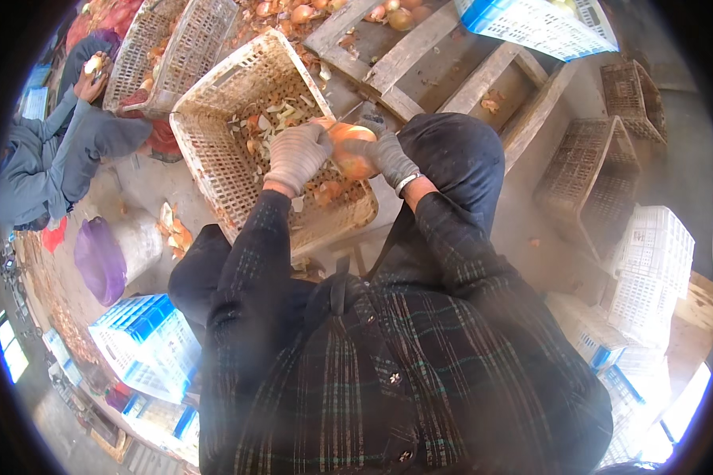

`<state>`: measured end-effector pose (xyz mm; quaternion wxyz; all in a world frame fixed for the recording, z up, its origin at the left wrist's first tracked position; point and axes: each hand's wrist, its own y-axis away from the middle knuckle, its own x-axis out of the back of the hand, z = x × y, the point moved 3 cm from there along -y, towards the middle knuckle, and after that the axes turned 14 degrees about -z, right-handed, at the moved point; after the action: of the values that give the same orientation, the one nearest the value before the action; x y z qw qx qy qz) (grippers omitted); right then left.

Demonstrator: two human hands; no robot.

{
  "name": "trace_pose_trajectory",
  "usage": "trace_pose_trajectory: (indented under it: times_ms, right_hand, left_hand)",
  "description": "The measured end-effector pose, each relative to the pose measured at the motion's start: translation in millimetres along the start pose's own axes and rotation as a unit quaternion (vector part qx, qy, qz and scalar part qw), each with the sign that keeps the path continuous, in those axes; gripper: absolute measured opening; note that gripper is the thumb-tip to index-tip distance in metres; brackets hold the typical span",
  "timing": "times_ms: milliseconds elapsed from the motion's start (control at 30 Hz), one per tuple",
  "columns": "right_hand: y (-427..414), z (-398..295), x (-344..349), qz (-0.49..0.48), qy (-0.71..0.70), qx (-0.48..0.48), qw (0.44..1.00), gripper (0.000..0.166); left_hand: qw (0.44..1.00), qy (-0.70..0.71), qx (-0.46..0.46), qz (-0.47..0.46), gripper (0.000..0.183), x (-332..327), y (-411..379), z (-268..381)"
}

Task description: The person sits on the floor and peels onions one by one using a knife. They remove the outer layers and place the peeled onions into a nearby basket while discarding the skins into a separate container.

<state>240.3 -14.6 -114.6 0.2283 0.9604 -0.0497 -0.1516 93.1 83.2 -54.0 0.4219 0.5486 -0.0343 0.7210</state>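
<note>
A large orange-skinned onion is held between my two gloved hands over the near right side of a dirty white plastic crate. My left hand grips it from the left, in a beige knit glove. On the other side my right hand, in a greyer glove, has its thumb against the onion. A thin blade, seemingly of a small knife, juts from the fingers of that hand; its handle is mostly hidden. Inside the crate lie onion trimmings and loose skins.
Ahead is a wooden pallet, with whole onions beyond it. A co-worker sits at the left beside another crate, holding a peeled onion. A bucket with a purple net stands left. Stacked crates line the right.
</note>
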Motion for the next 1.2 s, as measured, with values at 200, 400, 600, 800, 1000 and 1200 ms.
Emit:
trace_pose_trajectory:
  times_ms: [200, 400, 600, 800, 1000, 1200]
  right_hand:
    - [3.8, 1.7, -1.8, -0.003, 0.056, 0.005, 0.998, 0.072]
    - [-4.2, 20.2, 8.0, -0.011, -0.087, 0.012, 0.996, 0.074]
    - [-6.1, 29.6, 13.0, -0.016, -0.067, 0.024, 0.997, 0.061]
    - [-5.5, 23.1, 12.8, -0.035, -0.012, 0.022, 0.999, 0.075]
    - [3.8, 14.6, -12.6, -0.012, 0.158, 0.051, 0.986, 0.083]
    - [9.7, 9.2, -18.9, 0.075, 0.307, 0.035, 0.948, 0.08]
  left_hand:
    - [0.989, 0.049, 0.122, -0.071, 0.028, -50.5, -17.6, -38.2]
    - [0.876, 0.431, 0.202, 0.08, 0.022, -100.1, -0.9, -48.3]
    - [0.586, 0.791, 0.152, 0.09, 0.026, -67.1, 35.6, -18.9]
    - [0.62, 0.767, 0.127, 0.11, 0.023, -64.7, 43.8, 13.6]
    - [0.744, 0.644, 0.094, 0.151, 0.018, -70.6, 53.6, 12.9]
    - [0.828, 0.497, 0.21, 0.149, 0.028, -105.7, 20.5, -23.8]
